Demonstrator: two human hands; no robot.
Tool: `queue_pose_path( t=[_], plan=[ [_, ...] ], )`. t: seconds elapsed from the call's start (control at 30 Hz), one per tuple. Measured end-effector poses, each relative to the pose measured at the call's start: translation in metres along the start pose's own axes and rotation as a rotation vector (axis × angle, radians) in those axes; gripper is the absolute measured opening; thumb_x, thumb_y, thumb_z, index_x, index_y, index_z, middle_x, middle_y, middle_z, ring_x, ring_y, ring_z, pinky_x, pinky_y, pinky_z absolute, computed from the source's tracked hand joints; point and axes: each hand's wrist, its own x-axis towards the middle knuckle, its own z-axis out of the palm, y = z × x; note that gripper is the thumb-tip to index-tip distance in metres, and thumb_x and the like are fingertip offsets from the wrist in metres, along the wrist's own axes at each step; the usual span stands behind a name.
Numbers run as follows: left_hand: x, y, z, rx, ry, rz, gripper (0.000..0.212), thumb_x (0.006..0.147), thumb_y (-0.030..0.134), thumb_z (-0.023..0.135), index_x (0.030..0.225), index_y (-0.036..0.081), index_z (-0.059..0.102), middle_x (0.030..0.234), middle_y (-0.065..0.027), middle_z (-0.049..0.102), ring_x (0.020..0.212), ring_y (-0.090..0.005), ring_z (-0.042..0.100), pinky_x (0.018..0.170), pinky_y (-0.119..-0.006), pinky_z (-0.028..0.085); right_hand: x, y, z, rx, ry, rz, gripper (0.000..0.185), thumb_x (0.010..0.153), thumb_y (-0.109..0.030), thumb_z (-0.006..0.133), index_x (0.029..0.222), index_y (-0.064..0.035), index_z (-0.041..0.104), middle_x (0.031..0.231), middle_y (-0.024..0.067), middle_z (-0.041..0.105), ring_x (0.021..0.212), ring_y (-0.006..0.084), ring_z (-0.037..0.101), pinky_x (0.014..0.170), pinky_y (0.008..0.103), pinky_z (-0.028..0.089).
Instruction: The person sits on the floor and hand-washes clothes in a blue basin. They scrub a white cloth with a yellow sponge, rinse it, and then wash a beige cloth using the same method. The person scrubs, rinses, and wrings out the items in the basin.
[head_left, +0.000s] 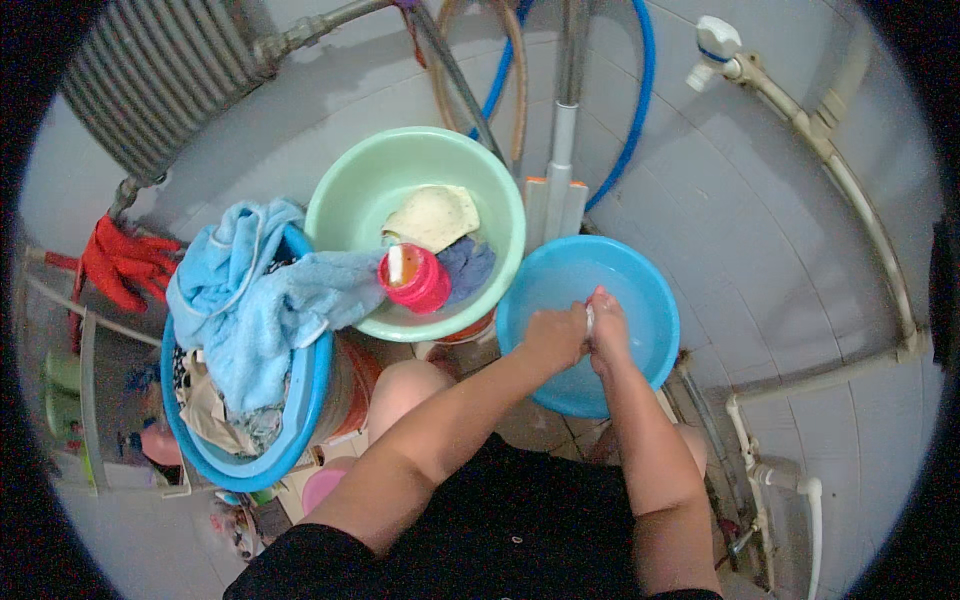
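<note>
Over a blue plastic basin (555, 394) of cloudy water, my left hand (556, 337) and my right hand (609, 326) are pressed together. A small piece of whitish material (590, 321) shows between them, mostly hidden by the fingers. To the left, a pale green basin (341, 202) holds a cream cloth (435, 216), a dark blue cloth (469, 268) and a pink plastic container (420, 281) with a white item in its mouth. A light blue towel (255, 322) is heaped on a blue tub of laundry (174, 420), one end reaching into the green basin.
Red rubber gloves (124, 259) hang at the far left beside a shelf. Behind the basins are a blue hose (643, 90), a brownish hose (519, 82) and an upright pole with a grey-white head (556, 202). Pipes (847, 172) run along the tiled wall at right.
</note>
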Motion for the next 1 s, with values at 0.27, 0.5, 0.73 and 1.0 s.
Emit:
queue_pose_path(
  t=[0.27, 0.5, 0.73, 1.0],
  plan=[
    [0.019, -0.097, -0.064, -0.355, 0.392, -0.218, 0.06, 0.074, 0.034, 0.057, 0.115, -0.004, 0.038, 0.1, -0.0279, 0.056, 0.095, -0.0403, 0.055, 0.081, -0.043, 0.044, -0.003, -0.023, 0.004, 0.24, -0.098, 0.069, 0.045, 0.09, -0.039, 0.043, 0.122, -0.0075, 0.044, 0.12, 0.0055, 0.045, 0.109, 0.0188, 0.04, 0.095, 0.0386, 0.031],
    [0.03, -0.166, -0.11, -0.507, 0.806, -0.3, 0.068, 0.069, 0.02, 0.064, 0.122, -0.01, 0.033, 0.114, -0.0268, 0.049, 0.108, -0.034, 0.05, 0.092, -0.036, 0.039, 0.003, -0.019, 0.003, 0.198, -0.131, 0.048, 0.032, 0.088, -0.028, 0.05, 0.115, -0.0104, 0.049, 0.11, 0.0014, 0.047, 0.101, 0.0158, 0.043, 0.093, 0.0372, 0.034],
    [-0.018, -0.13, -0.127, -0.243, 0.533, -0.18, 0.052, 0.075, 0.025, 0.061, 0.119, 0.0, 0.047, 0.117, -0.0236, 0.045, 0.11, -0.0332, 0.045, 0.095, -0.036, 0.036, 0.012, -0.014, 0.001, 0.184, -0.134, 0.072, 0.036, 0.087, -0.024, 0.049, 0.12, -0.0107, 0.047, 0.118, 0.0036, 0.048, 0.102, 0.0158, 0.046, 0.088, 0.0335, 0.039],
    [-0.182, -0.121, -0.207, 0.245, 0.498, -0.207, 0.062, 0.073, 0.034, 0.064, 0.123, 0.006, 0.042, 0.129, -0.0235, 0.032, 0.121, -0.0377, 0.032, 0.101, -0.041, 0.028, 0.004, -0.003, 0.022, 0.17, -0.238, 0.105, 0.033, 0.085, -0.022, 0.051, 0.116, -0.0113, 0.051, 0.109, 0.0011, 0.051, 0.096, 0.0141, 0.047, 0.084, 0.032, 0.04]
  ],
)
